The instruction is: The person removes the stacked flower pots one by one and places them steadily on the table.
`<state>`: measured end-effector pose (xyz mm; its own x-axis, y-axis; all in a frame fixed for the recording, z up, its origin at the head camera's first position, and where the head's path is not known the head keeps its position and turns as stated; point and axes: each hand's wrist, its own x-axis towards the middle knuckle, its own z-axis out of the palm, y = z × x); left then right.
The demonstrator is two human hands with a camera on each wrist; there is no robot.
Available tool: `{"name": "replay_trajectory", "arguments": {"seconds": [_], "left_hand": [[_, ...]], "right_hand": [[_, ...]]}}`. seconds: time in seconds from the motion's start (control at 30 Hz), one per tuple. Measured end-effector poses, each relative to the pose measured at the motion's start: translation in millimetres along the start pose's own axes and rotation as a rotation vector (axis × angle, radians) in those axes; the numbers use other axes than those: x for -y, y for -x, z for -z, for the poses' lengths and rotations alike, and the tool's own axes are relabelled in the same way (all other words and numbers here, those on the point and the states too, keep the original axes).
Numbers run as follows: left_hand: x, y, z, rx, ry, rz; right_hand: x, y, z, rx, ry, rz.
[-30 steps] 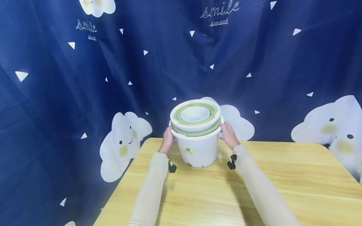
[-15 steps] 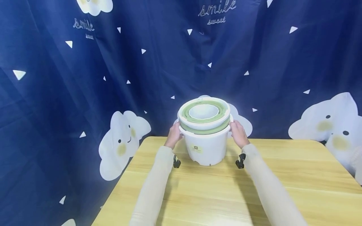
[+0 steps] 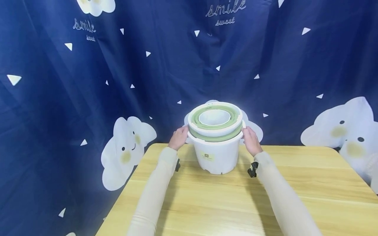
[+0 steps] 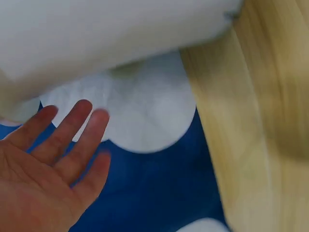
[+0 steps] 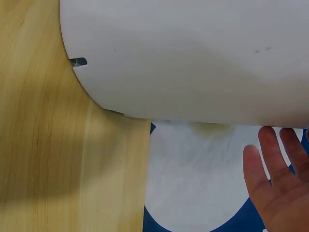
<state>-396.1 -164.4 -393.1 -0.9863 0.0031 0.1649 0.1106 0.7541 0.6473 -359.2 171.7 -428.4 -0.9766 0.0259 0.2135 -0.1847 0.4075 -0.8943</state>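
Observation:
A white plastic bucket [image 3: 218,157] with a small label on its front stands upright on the wooden table. Nested in its mouth is a green-and-white collapsible bucket [image 3: 215,138], folded flat in rings. At the left rim is my left hand [image 3: 178,138]; in the left wrist view the fingers of this hand [image 4: 53,164] are spread and stand off the white wall. My right hand [image 3: 251,141] is at the right rim. From the right wrist, the fingers of that hand [image 5: 285,179] look straight, with fingertips right at the bucket's wall; its thumb is hidden.
The wooden table [image 3: 295,183] reaches forward and to the right of the bucket. A dark blue curtain [image 3: 165,78] with clouds and triangles hangs close behind and along the left. Black wrist cameras [image 3: 253,169] sit on both sleeves.
The bucket with the collapsible one in it first moved to the right between both hands, then stayed in place. Lately my left hand has turned and drawn a little outward from the rim.

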Motion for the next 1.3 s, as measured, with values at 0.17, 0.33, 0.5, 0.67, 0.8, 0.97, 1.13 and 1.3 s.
{"name": "replay_trajectory", "arguments": {"seconds": [0.17, 0.33, 0.5, 0.67, 0.8, 0.97, 1.13, 1.3], "left_hand": [[-2.4, -6.0, 10.8, -0.007, -0.247, -0.067], [-6.0, -14.5, 23.3, -0.013, -0.462, -0.139], [-6.2, -17.9, 27.8, 0.005, -0.556, -0.141], [-8.2, -20.3, 28.5, 0.02, -0.588, -0.153], [-9.1, -21.7, 29.2, 0.017, -0.603, -0.164], [-7.2, -23.8, 29.3, 0.029, -0.619, -0.161], [-7.3, -24.0, 29.3, 0.033, -0.633, -0.155], [-6.7, -24.8, 27.7, 0.041, -0.619, -0.141]], "right_hand": [[-2.7, 2.1, -0.3, 0.0, -0.012, 0.008], [-3.2, -0.4, -2.9, -0.001, -0.03, 0.003], [-3.4, -0.5, -4.8, 0.003, -0.041, 0.005], [-1.8, 0.0, -3.6, 0.004, -0.04, 0.007], [-1.8, -0.9, -3.0, 0.007, -0.034, 0.008], [-2.4, -2.0, -4.5, -0.008, -0.025, 0.014], [-1.8, -1.8, -4.3, -0.006, -0.03, 0.018], [-1.0, 0.5, -2.9, 0.007, -0.031, 0.02]]}}
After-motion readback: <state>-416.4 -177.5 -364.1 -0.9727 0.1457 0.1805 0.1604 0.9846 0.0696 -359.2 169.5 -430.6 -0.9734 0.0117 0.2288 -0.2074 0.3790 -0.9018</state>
